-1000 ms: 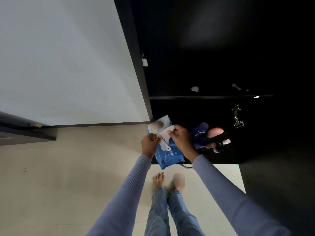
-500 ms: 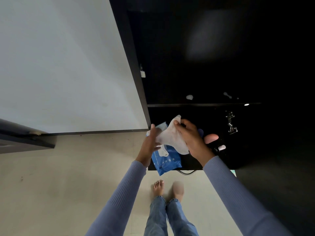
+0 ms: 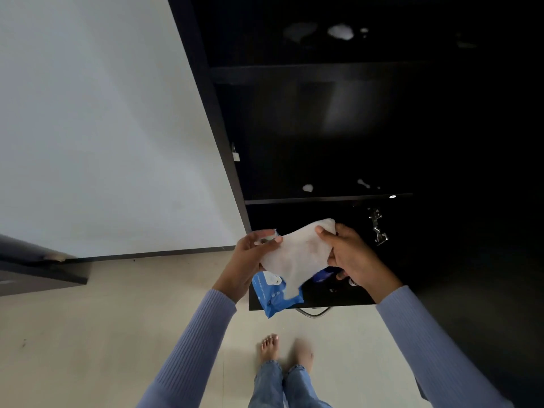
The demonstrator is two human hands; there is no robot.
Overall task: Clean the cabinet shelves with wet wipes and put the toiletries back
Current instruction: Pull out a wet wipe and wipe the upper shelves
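white wet wipe [image 3: 297, 254] x1 | left hand [image 3: 250, 260], right hand [image 3: 350, 257] pinching it | blue pack [image 3: 272, 293] x1

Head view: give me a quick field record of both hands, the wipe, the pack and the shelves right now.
left hand: left hand pinches the left edge of the wet wipe
right hand: right hand grips the wipe's right edge
wet wipe: white, spread between both hands, free of the pack
wipe pack: blue wipe pack lies on the lowest shelf edge, below the wipe
cabinet: dark cabinet, door open, white smudges on the shelves
toiletries: mostly hidden behind the right hand, cannot tell which
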